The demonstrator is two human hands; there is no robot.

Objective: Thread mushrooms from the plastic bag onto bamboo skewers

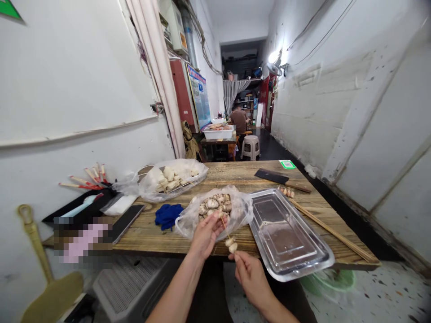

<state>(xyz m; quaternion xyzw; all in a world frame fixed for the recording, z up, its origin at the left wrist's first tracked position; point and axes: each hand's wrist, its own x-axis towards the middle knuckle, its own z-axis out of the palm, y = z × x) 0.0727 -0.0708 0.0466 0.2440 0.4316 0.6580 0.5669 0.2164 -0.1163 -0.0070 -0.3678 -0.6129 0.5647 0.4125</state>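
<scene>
From where I watch, the wooden table [242,177] fills the middle of the view, set against the left wall. On its right half lies the steel tray [286,233], shiny, its near corner hanging over the table edge. Just left of the tray, touching its rim, sits the plastic bag of mushrooms [215,206], mouth open toward me. Further back on the left is a second bag of pale pieces [173,177], and a blue cloth [167,215] lies beside the mushroom bag. A cleaver [281,178] rests at the far right, with long bamboo sticks [332,232] running along the right edge.

My left hand [205,233] is at the near lip of the mushroom bag, fingers curled and pinched around a mushroom piece at the top of the skewer [226,231]. My right hand [251,276], below and just off the table edge, is closed on the skewer's lower end. Two threaded mushroom pieces [231,244] sit between the hands, just above the right one.
</scene>
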